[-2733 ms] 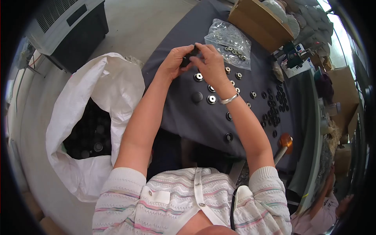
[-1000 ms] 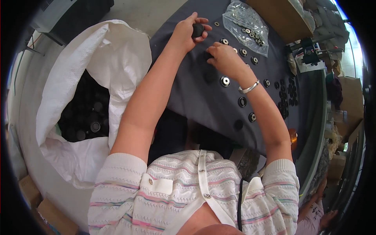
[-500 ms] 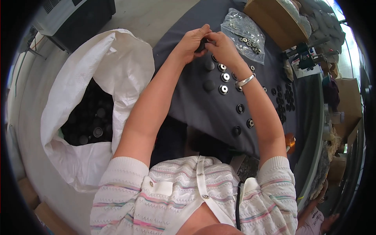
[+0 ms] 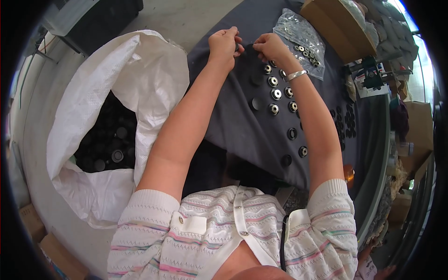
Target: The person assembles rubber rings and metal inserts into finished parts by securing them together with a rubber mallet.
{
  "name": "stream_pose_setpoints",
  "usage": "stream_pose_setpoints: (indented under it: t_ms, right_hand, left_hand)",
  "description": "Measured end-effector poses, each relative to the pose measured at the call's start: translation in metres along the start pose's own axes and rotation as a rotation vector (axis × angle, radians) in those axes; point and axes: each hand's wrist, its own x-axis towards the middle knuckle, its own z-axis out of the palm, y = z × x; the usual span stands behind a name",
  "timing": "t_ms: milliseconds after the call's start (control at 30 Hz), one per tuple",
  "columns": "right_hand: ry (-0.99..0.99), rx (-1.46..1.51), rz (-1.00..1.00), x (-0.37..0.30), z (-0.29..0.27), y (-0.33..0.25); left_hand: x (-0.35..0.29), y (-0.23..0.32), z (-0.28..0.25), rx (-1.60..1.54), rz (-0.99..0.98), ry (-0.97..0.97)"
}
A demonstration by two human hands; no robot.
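Note:
At the far part of the dark cloth, my left hand [image 4: 223,48] is curled around a small round black piece [image 4: 237,47], mostly hidden by the fingers. To its right my right hand [image 4: 273,48], a silver bangle on its wrist, pinches a dark round cap [image 4: 250,48] that is hard to make out against the cloth. Below it stand several black knobs with shiny metal rings, one of them a ringed knob [image 4: 276,94]. A plain black cap [image 4: 255,104] lies left of these, and another black cap [image 4: 286,160] lies nearer to me.
A clear plastic bag [image 4: 301,32] of metal rings lies beyond my right hand, beside a cardboard box [image 4: 343,28]. On the left a white woven sack [image 4: 77,98] gapes over many black caps [image 4: 105,140]. More small black parts [image 4: 343,121] cover the cloth's right side.
Both hands were together at one black piece; they have drawn apart, the right hand moving to the right and the left slightly to the left. The view has shifted a little.

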Motion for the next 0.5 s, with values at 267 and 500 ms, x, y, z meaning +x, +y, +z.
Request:
stream_pose_setpoints:
  t_ms: [267,500]
  right_hand:
    - [-0.105,-0.517,-0.433,-0.005,0.009,-0.004]
    - [0.038,-0.574,-0.495,-0.024,-0.012,0.004]
  left_hand:
    - [-0.001,0.003,-0.004,-0.007,0.019,-0.022]
    - [0.000,0.001,0.001,-0.031,-0.042,-0.086]
